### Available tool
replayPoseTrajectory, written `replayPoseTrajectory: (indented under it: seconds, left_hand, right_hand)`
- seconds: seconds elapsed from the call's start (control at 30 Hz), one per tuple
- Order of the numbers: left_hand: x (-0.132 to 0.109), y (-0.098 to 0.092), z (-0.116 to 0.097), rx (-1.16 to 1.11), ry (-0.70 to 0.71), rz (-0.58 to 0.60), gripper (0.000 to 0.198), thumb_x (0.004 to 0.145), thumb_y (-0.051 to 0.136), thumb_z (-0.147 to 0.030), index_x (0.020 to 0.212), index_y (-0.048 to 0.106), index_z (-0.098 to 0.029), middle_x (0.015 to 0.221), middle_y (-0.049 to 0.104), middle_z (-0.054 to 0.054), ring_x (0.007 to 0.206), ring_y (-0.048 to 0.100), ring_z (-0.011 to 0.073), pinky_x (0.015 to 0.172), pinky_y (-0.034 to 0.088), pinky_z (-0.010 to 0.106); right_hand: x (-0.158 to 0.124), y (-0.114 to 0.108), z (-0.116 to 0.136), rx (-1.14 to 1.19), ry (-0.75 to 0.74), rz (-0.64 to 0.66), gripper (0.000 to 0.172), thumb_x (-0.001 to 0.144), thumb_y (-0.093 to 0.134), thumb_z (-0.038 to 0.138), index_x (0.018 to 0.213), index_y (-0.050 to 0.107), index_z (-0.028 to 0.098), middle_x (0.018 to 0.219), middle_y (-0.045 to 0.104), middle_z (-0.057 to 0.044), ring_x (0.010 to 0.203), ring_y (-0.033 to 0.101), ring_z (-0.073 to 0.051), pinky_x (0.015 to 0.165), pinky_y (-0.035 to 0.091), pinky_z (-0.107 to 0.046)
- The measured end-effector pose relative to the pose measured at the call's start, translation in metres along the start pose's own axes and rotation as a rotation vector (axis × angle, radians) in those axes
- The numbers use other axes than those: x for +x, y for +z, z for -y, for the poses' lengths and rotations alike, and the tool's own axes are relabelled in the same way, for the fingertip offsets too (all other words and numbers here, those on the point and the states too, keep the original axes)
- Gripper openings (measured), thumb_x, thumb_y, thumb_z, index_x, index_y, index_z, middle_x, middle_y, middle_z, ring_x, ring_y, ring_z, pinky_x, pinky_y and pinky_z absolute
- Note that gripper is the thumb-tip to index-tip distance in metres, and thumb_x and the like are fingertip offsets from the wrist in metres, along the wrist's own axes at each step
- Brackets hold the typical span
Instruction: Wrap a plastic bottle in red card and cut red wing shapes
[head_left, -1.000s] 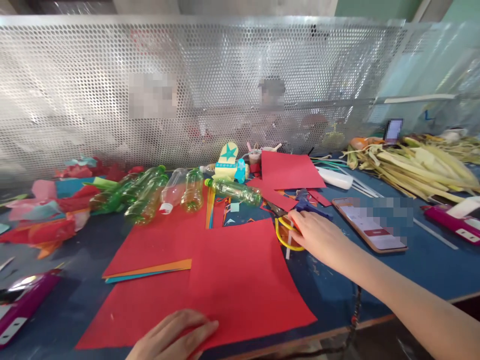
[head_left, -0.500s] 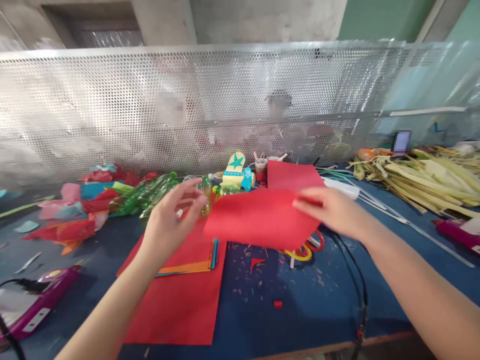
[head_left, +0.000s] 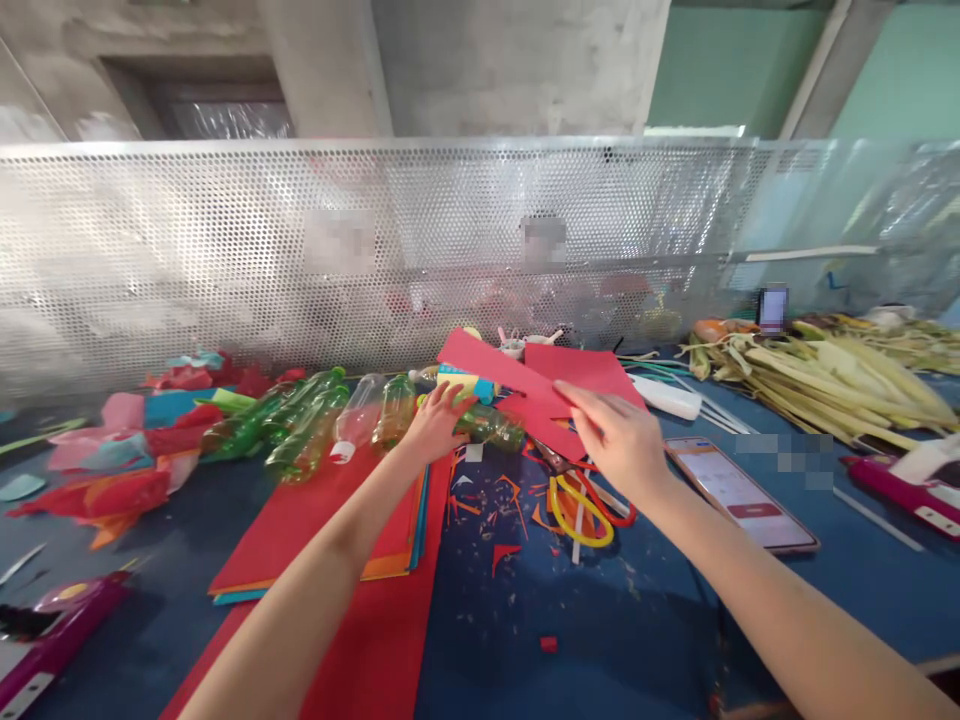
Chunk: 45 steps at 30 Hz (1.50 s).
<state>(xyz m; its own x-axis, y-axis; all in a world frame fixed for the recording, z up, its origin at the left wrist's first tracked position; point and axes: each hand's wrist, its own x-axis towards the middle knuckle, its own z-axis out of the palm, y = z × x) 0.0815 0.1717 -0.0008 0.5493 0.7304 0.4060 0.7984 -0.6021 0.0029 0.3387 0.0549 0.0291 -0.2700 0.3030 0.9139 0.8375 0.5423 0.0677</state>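
Note:
My right hand (head_left: pixel 619 440) pinches the edge of a piece of red paper (head_left: pixel 499 368), raised and tilted above the table. Another red sheet (head_left: pixel 589 368) lies behind it. My left hand (head_left: pixel 439 420) has its fingers apart and holds nothing; it is near green plastic bottles (head_left: pixel 491 427) and a yellow and blue paper-covered piece (head_left: pixel 461 384), which the red paper partly hides. Below my right hand lie scissors with yellow and red handles (head_left: pixel 581 510). Under my left forearm is a stack of coloured paper (head_left: pixel 300 530), red on top, on a larger red sheet (head_left: pixel 382 650).
Crumpled coloured paper (head_left: pixel 124 455) lies at left, above a purple device (head_left: pixel 60 640). A phone (head_left: pixel 742 495), a white glue-gun-like object (head_left: pixel 666 396) and dried husks (head_left: pixel 847 380) are at right. Paper scraps (head_left: pixel 506 555) dot the blue table. A perforated metal screen (head_left: pixel 450 220) stands behind.
The red paper has moved back and tilted in my right hand, uncovering the scissors. My left hand has moved right, towards the bottles. The phone at right has come into view.

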Motion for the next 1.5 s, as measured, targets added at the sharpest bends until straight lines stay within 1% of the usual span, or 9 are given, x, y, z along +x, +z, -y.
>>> replayPoseTrajectory:
  seconds: [0.17,0.33,0.5,0.67,0.8,0.9,1.07,1.33,1.5]
  left_hand:
    - [-0.013,-0.003,-0.007,0.046,0.156,-0.076,0.038,0.074,0.069,-0.02,0.112,0.064,-0.021,0.122,0.065,0.012,0.12,0.054,0.0321,0.098,0.045,0.049]
    - [-0.069,-0.029,-0.026,0.07,0.367,-0.159,0.043,0.08,0.063,-0.047,0.113,0.061,-0.02,0.106,0.071,0.013,0.097,0.066,0.0283,0.085,0.053,0.045]
    - [-0.108,-0.066,-0.046,0.198,0.684,-0.47,0.037,0.088,0.053,-0.047,0.112,0.057,-0.02,0.094,0.072,0.008,0.088,0.067,0.0228,0.084,0.053,0.038]
    - [-0.086,-0.09,-0.068,0.166,0.281,-0.245,0.051,0.082,0.061,-0.051,0.118,0.057,-0.014,0.097,0.071,0.011,0.087,0.066,0.026,0.078,0.054,0.039]
    - [-0.066,-0.089,-0.068,0.035,-0.053,0.141,0.055,0.078,0.063,-0.055,0.12,0.06,-0.019,0.096,0.07,0.008,0.091,0.065,0.0277,0.079,0.052,0.039]
    - [-0.064,-0.088,-0.06,-0.013,-0.07,0.325,0.061,0.076,0.062,-0.059,0.125,0.058,-0.022,0.101,0.068,0.008,0.095,0.063,0.0288,0.081,0.05,0.039]
    - [-0.068,-0.081,-0.049,0.0,-0.014,0.496,0.063,0.077,0.066,-0.05,0.134,0.053,-0.023,0.108,0.065,0.011,0.103,0.056,0.0311,0.087,0.045,0.041]
    - [-0.08,-0.087,-0.028,-0.233,-0.011,0.511,0.075,0.07,0.074,-0.046,0.137,0.046,-0.029,0.126,0.056,0.008,0.117,0.05,0.0286,0.097,0.041,0.041]
    - [-0.091,-0.099,-0.041,-0.282,0.034,0.203,0.023,0.08,0.067,-0.031,0.101,0.063,-0.022,0.111,0.06,0.006,0.11,0.053,0.0232,0.099,0.041,0.041]
  right_hand:
    - [-0.011,0.015,0.001,0.027,0.036,0.187,0.034,0.094,0.041,0.012,0.116,0.066,0.018,0.103,0.075,-0.007,0.086,0.072,-0.019,0.071,0.059,-0.03]
    - [-0.013,0.019,0.011,0.099,0.134,0.497,0.035,0.09,0.048,0.01,0.12,0.065,0.017,0.114,0.071,-0.009,0.099,0.069,-0.022,0.083,0.057,-0.035]
    - [-0.015,0.014,0.036,0.201,0.049,0.827,0.034,0.088,0.056,0.017,0.121,0.064,0.017,0.126,0.064,-0.011,0.109,0.062,-0.026,0.088,0.055,-0.04]
    - [-0.015,-0.004,0.049,0.405,0.0,0.943,0.044,0.076,0.074,0.041,0.117,0.066,0.028,0.126,0.065,-0.003,0.113,0.061,-0.026,0.094,0.051,-0.037]
    - [-0.008,-0.008,0.016,0.485,0.163,0.964,0.035,0.088,0.053,0.013,0.117,0.065,0.029,0.112,0.072,0.0,0.092,0.07,-0.016,0.078,0.056,-0.026]
    - [-0.008,0.003,-0.013,0.313,0.398,0.835,0.027,0.086,0.05,0.012,0.101,0.071,0.022,0.095,0.076,-0.006,0.081,0.073,-0.021,0.071,0.058,-0.032]
    - [-0.018,0.015,-0.004,0.558,0.415,0.793,0.04,0.092,0.053,0.037,0.129,0.052,0.024,0.124,0.065,-0.01,0.109,0.065,-0.022,0.088,0.056,-0.038]
    - [-0.02,0.009,0.04,0.657,0.239,0.933,0.036,0.094,0.05,0.042,0.128,0.05,0.03,0.13,0.061,-0.003,0.114,0.061,-0.02,0.094,0.052,-0.035]
    - [-0.023,0.014,0.034,0.643,0.243,0.933,0.035,0.096,0.046,0.042,0.13,0.05,0.031,0.129,0.062,-0.003,0.111,0.063,-0.02,0.092,0.053,-0.038]
